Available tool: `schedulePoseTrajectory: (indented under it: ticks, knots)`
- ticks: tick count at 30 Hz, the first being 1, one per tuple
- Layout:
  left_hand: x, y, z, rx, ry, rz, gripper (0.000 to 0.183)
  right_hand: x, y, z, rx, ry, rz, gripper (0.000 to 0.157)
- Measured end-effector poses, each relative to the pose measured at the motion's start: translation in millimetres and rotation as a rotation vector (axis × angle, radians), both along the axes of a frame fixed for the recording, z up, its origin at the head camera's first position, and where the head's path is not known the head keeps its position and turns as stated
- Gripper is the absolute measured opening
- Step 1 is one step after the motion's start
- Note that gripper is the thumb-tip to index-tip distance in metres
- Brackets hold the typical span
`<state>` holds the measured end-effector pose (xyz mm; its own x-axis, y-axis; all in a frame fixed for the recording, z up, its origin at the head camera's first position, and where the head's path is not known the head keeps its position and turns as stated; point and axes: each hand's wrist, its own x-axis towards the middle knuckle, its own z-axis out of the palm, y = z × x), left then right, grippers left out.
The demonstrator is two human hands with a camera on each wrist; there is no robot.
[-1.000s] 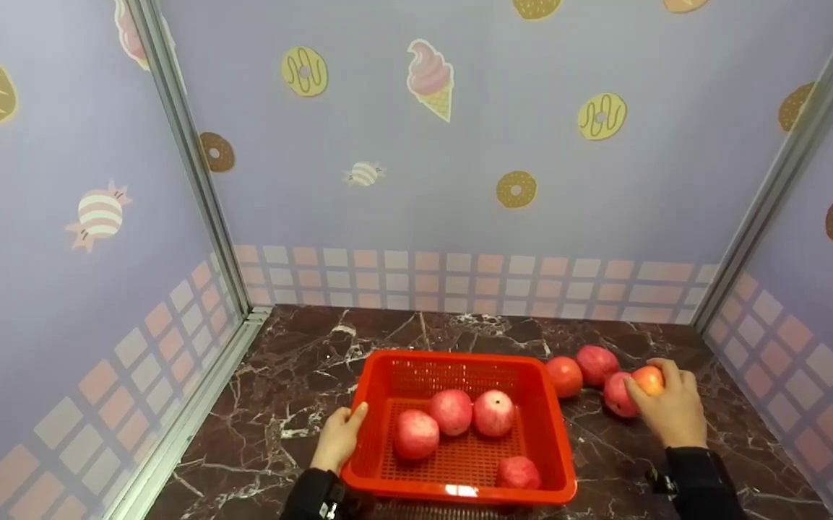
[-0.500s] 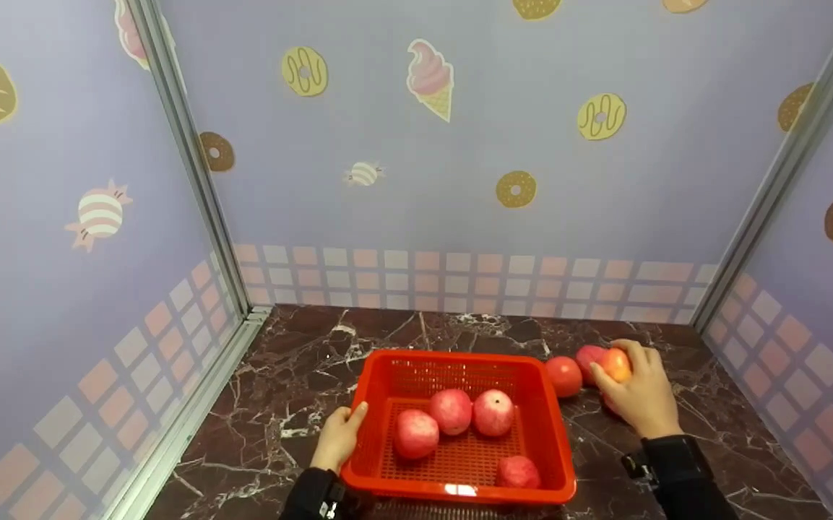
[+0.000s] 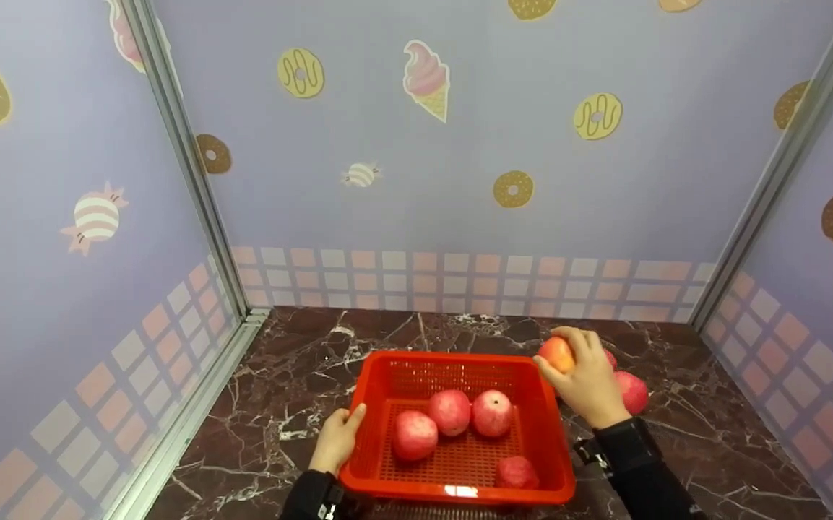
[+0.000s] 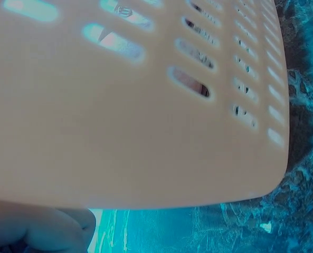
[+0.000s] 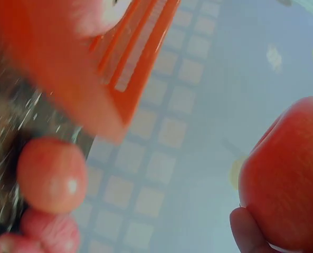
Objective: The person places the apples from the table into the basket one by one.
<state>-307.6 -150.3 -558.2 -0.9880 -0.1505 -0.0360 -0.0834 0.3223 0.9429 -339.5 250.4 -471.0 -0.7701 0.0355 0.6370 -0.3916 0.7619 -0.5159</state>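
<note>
My right hand [image 3: 588,375] holds a red apple [image 3: 557,354] with an orange patch, raised at the far right corner of the red plastic basket [image 3: 564,462]. In the right wrist view, a fingertip [image 5: 246,232] presses against this apple's side. My left hand [image 3: 339,437] grips the basket's left side, thumb at the rim. The left wrist view is mostly filled by the basket's slotted wall [image 4: 119,132], with fingers [image 4: 40,226] at its edge. Inside the basket lie several pinkish-red apples [image 3: 416,435], one of them [image 3: 517,473] in the near right corner.
Right of the basket, a pink-red fruit [image 3: 631,392] lies on the dark marbled tabletop [image 3: 712,433], another partly behind my right hand. The right wrist view also shows a smooth orange-red fruit [image 5: 51,174] beside the basket. Patterned walls [image 3: 459,217] enclose the table's back and sides.
My right hand has carried the apple leftward from above the loose fruits to the basket's far right corner. My left hand and the basket have stayed in place.
</note>
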Motion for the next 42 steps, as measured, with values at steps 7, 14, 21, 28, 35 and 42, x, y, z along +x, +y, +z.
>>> schedulePoseTrajectory:
  ticks: [7,14,21,28,35,42]
  knots:
    - [0.9,-1.0,0.8,-0.003,0.002,0.004,0.036,0.7,-39.2,5.5,0.0,0.019,0.071,0.049]
    - [1.4,-0.5,0.9,0.013,0.002,-0.004,0.036,2.9,-74.2,2.6,-0.009,-0.01,0.15,0.049]
    - [2.0,-0.2,0.6,0.017,0.002,-0.005,0.036,3.6,-103.0,-11.7,0.048,-0.059,0.226,0.049]
    - [0.7,0.2,-1.4,-0.001,0.01,-0.003,0.036,6.7,-119.8,-27.8,0.23,-0.106,0.329,0.048]
    - [0.0,-0.2,-0.4,0.004,0.0,0.003,0.036,7.3,-127.7,-38.5,0.4,-0.161,0.388,0.048]
    - [-0.2,0.0,-0.6,0.002,-0.002,-0.011,0.037,6.7,-131.9,-50.9,0.553,-0.192,0.484,0.05]
